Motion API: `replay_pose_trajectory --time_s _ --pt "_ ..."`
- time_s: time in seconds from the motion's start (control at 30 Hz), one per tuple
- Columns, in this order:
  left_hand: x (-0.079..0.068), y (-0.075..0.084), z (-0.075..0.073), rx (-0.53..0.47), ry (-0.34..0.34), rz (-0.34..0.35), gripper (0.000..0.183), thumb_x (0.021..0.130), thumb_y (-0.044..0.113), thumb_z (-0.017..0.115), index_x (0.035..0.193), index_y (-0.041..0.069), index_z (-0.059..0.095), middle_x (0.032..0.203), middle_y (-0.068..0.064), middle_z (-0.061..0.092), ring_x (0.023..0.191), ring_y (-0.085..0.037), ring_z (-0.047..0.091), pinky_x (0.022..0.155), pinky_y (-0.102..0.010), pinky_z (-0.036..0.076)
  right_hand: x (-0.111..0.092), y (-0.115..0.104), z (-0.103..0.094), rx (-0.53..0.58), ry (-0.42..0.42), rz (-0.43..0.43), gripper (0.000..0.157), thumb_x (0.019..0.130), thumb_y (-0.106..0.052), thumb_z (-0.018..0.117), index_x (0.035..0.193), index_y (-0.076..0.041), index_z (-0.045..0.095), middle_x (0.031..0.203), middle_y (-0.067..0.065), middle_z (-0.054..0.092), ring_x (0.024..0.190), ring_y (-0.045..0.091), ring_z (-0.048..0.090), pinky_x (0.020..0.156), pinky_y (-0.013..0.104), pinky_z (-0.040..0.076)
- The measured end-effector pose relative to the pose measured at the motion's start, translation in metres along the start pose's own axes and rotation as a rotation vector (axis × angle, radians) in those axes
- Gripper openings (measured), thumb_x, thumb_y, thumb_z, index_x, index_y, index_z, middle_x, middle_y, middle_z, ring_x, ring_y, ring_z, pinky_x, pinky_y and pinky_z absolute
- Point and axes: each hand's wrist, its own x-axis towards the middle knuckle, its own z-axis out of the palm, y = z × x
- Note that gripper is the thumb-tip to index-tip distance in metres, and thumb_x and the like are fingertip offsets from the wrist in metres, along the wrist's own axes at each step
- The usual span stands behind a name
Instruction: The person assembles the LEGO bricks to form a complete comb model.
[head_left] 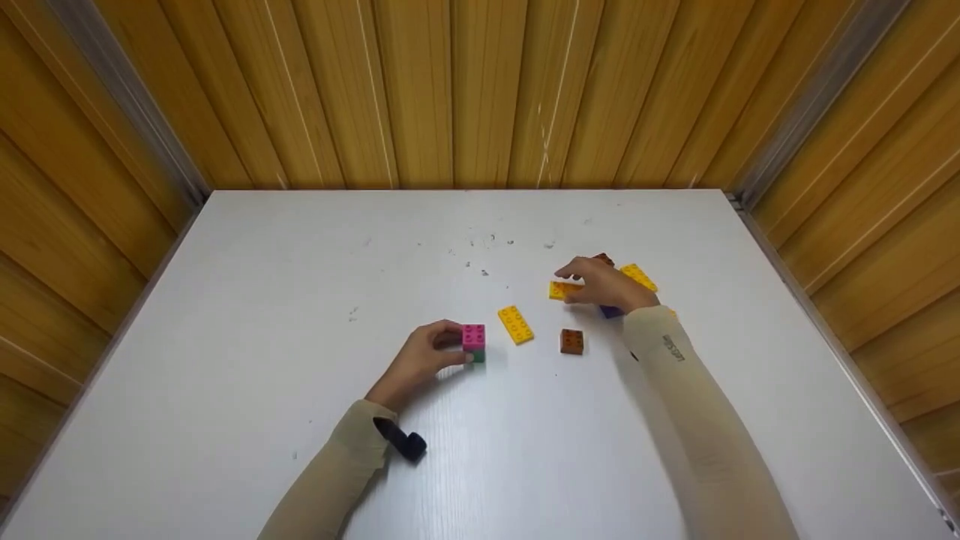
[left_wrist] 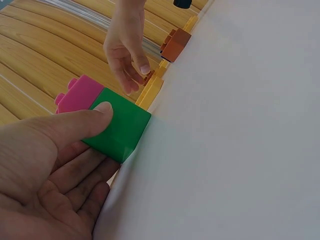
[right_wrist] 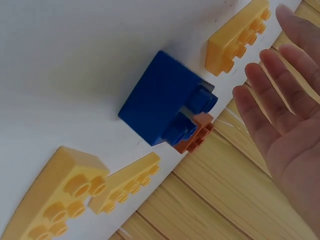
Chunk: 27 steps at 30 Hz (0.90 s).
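On the left, my left hand (head_left: 421, 358) pinches a two-brick stack between thumb and fingers. A pink brick (head_left: 473, 334) sits on top of a green brick (left_wrist: 125, 122), and the thumb presses the green one's side. My right hand (head_left: 606, 285) hovers over the loose bricks with nothing in its grasp, its fingers extended in the right wrist view. Nearest to its fingertips in that view is a yellow brick (right_wrist: 237, 37). A blue brick (right_wrist: 160, 97) stands under the palm side, with a brown brick (right_wrist: 196, 134) behind it.
Between the hands lie a long yellow brick (head_left: 516, 325) and a small brown brick (head_left: 571, 342). Another yellow brick (head_left: 639, 277) lies beyond the right wrist. The white table (head_left: 300, 262) meets wood-patterned panels (head_left: 480, 90) at the back and sides.
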Motion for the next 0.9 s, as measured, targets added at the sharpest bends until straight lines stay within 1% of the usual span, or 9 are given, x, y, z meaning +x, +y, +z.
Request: replay_pose_trajectory --time_s 0.13,0.23,0.37,0.47,0.57,0.63,0.9 --pt "0.000 0.000 0.001 0.017 0.010 -0.015 0.039 0.080 0.016 0.078 0.116 0.017 0.063 0.118 0.000 0.067 0.116 -0.019 0.059 0.110 -0.041 0.040 0.000 0.004 0.003 -0.006 -0.019 -0.003 0.048 0.088 -0.015 0.070 0.133 -0.005 0.055 0.133 0.016 0.055 0.124 0.032 0.051 0.108 0.049 0.039" --pt "0.001 0.000 0.001 0.004 0.008 -0.012 0.039 0.080 0.016 0.078 0.116 0.016 0.063 0.118 0.000 0.067 0.116 -0.020 0.059 0.110 -0.041 0.039 0.000 0.007 0.005 -0.015 -0.027 -0.030 0.048 0.088 -0.013 0.069 0.133 -0.004 0.056 0.133 0.017 0.055 0.125 0.032 0.050 0.109 0.049 0.038" --pt "0.001 0.000 0.001 -0.015 0.000 -0.002 0.039 0.080 0.015 0.078 0.116 0.015 0.063 0.118 0.000 0.067 0.115 -0.020 0.059 0.110 -0.041 0.039 -0.001 0.009 0.006 -0.027 -0.026 -0.040 0.048 0.088 -0.012 0.069 0.133 -0.005 0.056 0.133 0.017 0.055 0.126 0.032 0.050 0.109 0.050 0.038" --pt "0.000 0.000 0.000 -0.017 -0.001 0.000 0.040 0.080 0.014 0.077 0.117 0.015 0.063 0.118 -0.001 0.067 0.114 -0.019 0.060 0.110 -0.040 0.040 0.000 0.009 0.008 -0.033 -0.022 -0.032 0.047 0.089 -0.012 0.068 0.134 -0.005 0.056 0.132 0.016 0.056 0.125 0.032 0.051 0.108 0.050 0.039" --pt "0.000 -0.001 0.001 -0.003 0.000 0.009 0.040 0.080 0.014 0.077 0.118 0.013 0.062 0.118 -0.003 0.067 0.114 -0.020 0.060 0.109 -0.041 0.041 0.001 0.011 0.011 -0.039 -0.017 -0.024 0.046 0.089 -0.011 0.067 0.133 -0.006 0.056 0.129 0.015 0.057 0.122 0.031 0.052 0.107 0.049 0.040" --pt "0.000 -0.001 0.001 0.008 0.004 0.003 0.040 0.080 0.015 0.077 0.117 0.014 0.063 0.118 -0.002 0.067 0.114 -0.020 0.060 0.109 -0.041 0.041 0.002 0.011 0.012 -0.034 -0.013 -0.018 0.045 0.089 -0.011 0.067 0.132 -0.007 0.057 0.127 0.015 0.057 0.120 0.031 0.053 0.106 0.049 0.041" --pt "0.001 -0.001 0.000 0.001 0.011 0.009 0.039 0.079 0.014 0.078 0.115 0.016 0.064 0.118 -0.001 0.067 0.116 -0.020 0.059 0.110 -0.041 0.040 0.004 0.009 0.011 -0.025 -0.023 0.028 0.042 0.089 -0.013 0.068 0.130 -0.009 0.060 0.126 0.011 0.057 0.119 0.028 0.051 0.107 0.048 0.040"
